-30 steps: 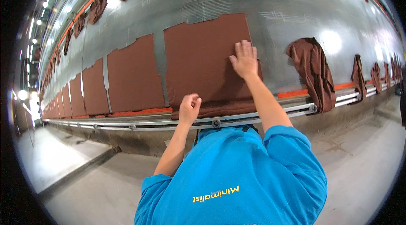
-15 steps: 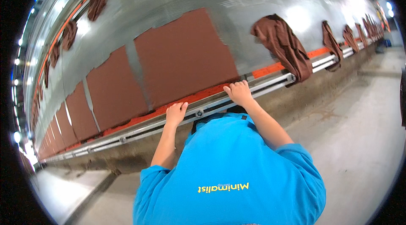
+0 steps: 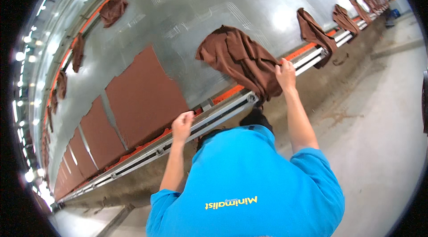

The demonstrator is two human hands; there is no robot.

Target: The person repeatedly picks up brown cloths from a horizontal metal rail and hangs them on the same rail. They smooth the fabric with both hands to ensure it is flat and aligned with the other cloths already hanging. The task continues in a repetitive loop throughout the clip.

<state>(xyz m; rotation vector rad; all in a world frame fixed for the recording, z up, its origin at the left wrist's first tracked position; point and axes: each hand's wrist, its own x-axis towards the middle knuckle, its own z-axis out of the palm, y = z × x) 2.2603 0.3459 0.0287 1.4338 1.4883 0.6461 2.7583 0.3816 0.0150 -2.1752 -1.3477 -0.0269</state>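
Note:
A crumpled brown cloth (image 3: 243,59) lies over the front edge of a long grey metal table (image 3: 178,50), its lower end draped over the rail. My right hand (image 3: 286,75) is at the cloth's right side, fingers closed at its border. To the left, my left hand (image 3: 181,126) hovers at the metal rail (image 3: 218,119), fingers curled together and slightly blurred; nothing shows in them. Just beyond it a flat brown fabric panel (image 3: 145,96) is spread smooth on the table, its near edge along the orange strip (image 3: 229,93).
More flat brown panels (image 3: 102,130) line the table to the left. Several bunched brown cloths (image 3: 314,34) hang over the near edge at right, others (image 3: 113,12) along the far edge. A concrete floor (image 3: 356,116) runs alongside at right.
The view has shifted right along the table, bringing the crumpled cloth nearer. My right hand has left the rail and reached to that cloth; my left hand's fingers have curled at the rail.

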